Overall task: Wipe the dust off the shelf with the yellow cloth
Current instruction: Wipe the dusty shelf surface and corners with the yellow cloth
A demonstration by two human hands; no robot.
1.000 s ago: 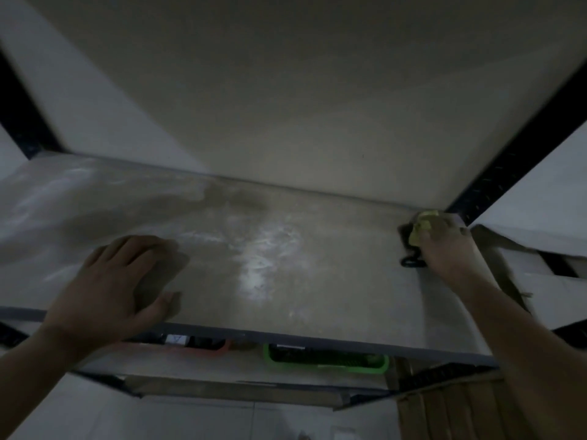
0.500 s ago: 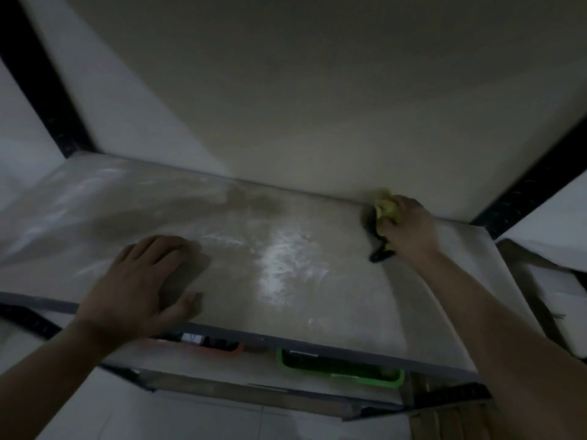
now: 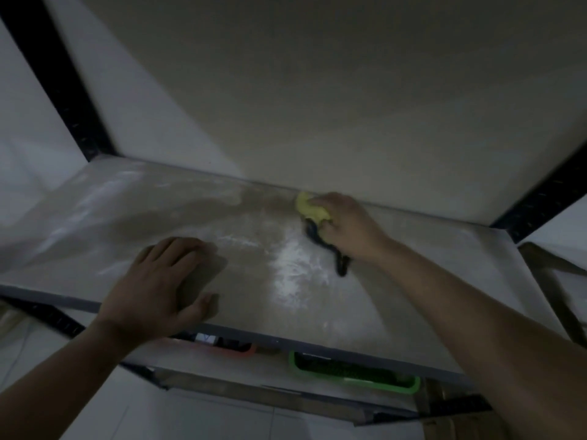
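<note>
The grey shelf board [image 3: 413, 281] runs across the view, with white dust [image 3: 295, 268] smeared near its middle. My right hand [image 3: 346, 227] grips the bunched yellow cloth [image 3: 309, 209] and presses it on the board close to the back wall. A dark strip [image 3: 340, 258] hangs out from under that hand. My left hand [image 3: 158, 281] rests flat on the shelf near its front edge, fingers spread, holding nothing.
Black metal uprights stand at the back left [image 3: 60, 77] and back right [image 3: 540, 192]. Below the board, a lower shelf holds a green basket [image 3: 352, 373] and an orange tray [image 3: 235, 347]. A pale wall [image 3: 317, 106] closes the back.
My right hand has slid the cloth leftward along the back edge, from the right corner toward the middle. My left hand has stayed in place on the board.
</note>
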